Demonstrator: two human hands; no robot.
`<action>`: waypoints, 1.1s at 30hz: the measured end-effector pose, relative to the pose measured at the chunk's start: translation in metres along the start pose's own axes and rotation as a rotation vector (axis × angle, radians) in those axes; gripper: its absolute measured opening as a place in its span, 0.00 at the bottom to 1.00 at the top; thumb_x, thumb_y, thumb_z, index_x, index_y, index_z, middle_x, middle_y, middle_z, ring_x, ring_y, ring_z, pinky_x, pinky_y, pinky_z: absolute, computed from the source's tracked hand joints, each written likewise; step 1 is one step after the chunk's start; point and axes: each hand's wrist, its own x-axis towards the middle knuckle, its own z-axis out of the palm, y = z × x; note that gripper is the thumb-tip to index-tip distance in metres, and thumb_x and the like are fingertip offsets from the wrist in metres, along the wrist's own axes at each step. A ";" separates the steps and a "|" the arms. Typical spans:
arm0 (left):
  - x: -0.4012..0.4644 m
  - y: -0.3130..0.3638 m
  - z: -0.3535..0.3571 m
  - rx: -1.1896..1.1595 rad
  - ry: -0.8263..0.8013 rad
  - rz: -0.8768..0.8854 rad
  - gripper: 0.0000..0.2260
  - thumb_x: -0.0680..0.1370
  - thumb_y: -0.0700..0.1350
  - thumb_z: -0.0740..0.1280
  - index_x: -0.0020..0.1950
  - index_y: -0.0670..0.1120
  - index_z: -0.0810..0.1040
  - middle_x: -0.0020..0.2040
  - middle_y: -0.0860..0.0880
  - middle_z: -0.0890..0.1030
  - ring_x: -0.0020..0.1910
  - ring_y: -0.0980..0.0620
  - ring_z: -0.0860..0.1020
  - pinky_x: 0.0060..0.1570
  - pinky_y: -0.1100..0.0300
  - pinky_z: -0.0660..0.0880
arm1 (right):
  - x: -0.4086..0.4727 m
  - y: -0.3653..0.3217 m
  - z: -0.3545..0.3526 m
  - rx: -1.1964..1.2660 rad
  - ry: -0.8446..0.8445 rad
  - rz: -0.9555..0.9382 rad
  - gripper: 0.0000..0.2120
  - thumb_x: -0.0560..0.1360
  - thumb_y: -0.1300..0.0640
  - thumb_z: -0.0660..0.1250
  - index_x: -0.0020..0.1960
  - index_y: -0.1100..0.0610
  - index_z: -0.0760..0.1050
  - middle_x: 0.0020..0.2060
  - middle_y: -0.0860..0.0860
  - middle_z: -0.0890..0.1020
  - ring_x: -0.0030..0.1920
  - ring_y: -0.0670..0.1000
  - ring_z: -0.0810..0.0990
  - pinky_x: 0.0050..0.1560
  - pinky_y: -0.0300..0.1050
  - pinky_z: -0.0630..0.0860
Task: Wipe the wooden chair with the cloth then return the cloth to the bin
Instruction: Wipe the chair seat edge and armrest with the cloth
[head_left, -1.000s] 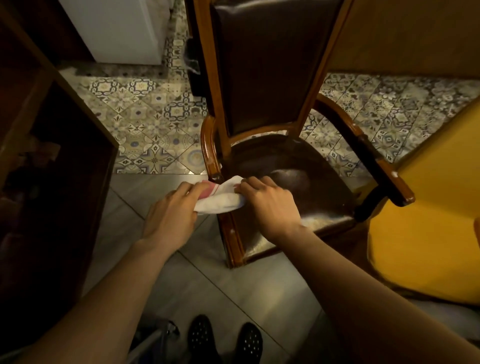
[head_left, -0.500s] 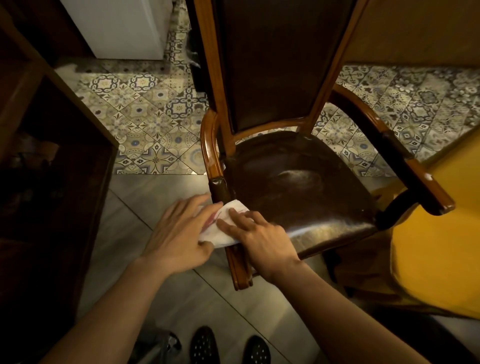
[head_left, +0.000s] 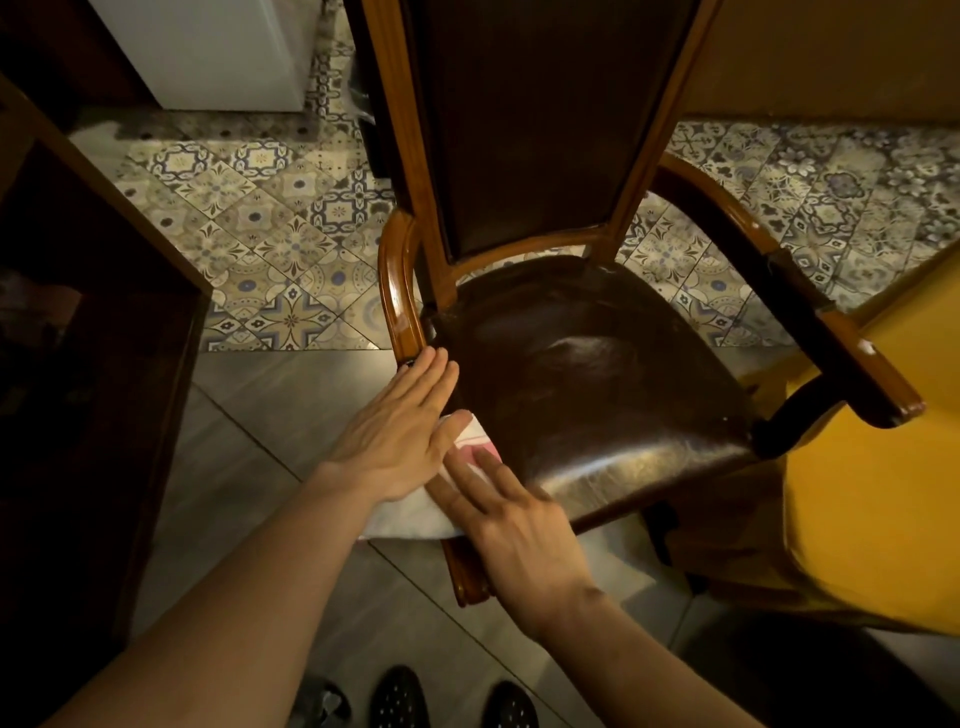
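The wooden chair (head_left: 397, 291) has a dark leather seat (head_left: 597, 374), a tall padded back and two curved armrests. A white cloth (head_left: 410, 517) with a pink patch lies on the seat's front left corner and hangs over the edge. My left hand (head_left: 400, 436) lies flat on the cloth, fingers straight and together, with the fingertips at the base of the left armrest. My right hand (head_left: 514, 530) rests flat on the cloth's near part, fingers stretched toward the pink patch. Neither hand curls around the cloth.
A dark wooden cabinet (head_left: 104, 364) stands close on the left. A yellow cushioned seat (head_left: 872, 493) touches the chair's right armrest (head_left: 810, 312). A white appliance (head_left: 218, 52) is at the back left. My black shoes (head_left: 400, 699) and a grey object (head_left: 322, 701) are at the bottom edge.
Both hands went from pinching the bunched cloth to lying flat on it. The cloth is now spread over the seat's front left corner. The view has moved closer to the chair.
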 end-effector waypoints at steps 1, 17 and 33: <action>0.000 0.000 0.000 0.007 0.005 0.006 0.37 0.76 0.66 0.29 0.80 0.49 0.42 0.81 0.51 0.41 0.78 0.57 0.34 0.77 0.56 0.38 | -0.001 -0.001 0.000 -0.002 -0.003 0.000 0.41 0.79 0.54 0.67 0.81 0.48 0.42 0.81 0.51 0.44 0.79 0.59 0.47 0.67 0.61 0.70; -0.008 0.021 -0.012 0.008 -0.017 -0.055 0.27 0.84 0.56 0.42 0.80 0.44 0.44 0.82 0.47 0.43 0.79 0.53 0.38 0.76 0.58 0.37 | -0.055 -0.016 0.002 0.038 -0.105 -0.005 0.35 0.74 0.57 0.41 0.81 0.49 0.46 0.81 0.51 0.45 0.79 0.57 0.47 0.67 0.58 0.68; -0.004 0.012 -0.004 -0.034 0.029 -0.061 0.28 0.83 0.56 0.41 0.80 0.46 0.46 0.82 0.49 0.45 0.79 0.55 0.39 0.76 0.59 0.39 | -0.077 -0.020 0.010 0.050 -0.233 0.000 0.33 0.83 0.57 0.56 0.81 0.47 0.42 0.81 0.50 0.41 0.79 0.57 0.45 0.71 0.58 0.62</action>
